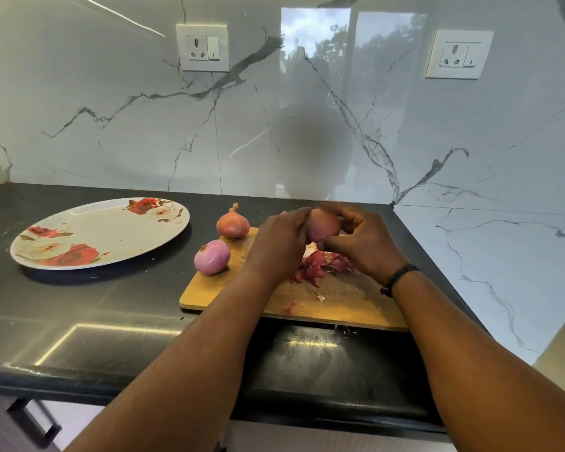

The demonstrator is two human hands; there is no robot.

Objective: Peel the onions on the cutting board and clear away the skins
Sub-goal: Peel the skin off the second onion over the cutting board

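Above the wooden cutting board (340, 308), my left hand (279, 243) and my right hand (362, 243) both grip one red onion (323, 225) between them, fingers curled round its sides. Under the hands lies a heap of red onion skins (320, 264), with two small scraps (320, 296) nearer the front. A peeled, shiny purple onion (212, 257) rests at the board's left edge. An unpeeled onion (233, 223) with a dry tip stands at the board's far left corner.
A white oval plate (111, 230) with red rose prints lies to the left on the black countertop (95, 305). Marble walls close in behind and on the right, with two sockets (203, 47). The counter's front edge runs below the board.
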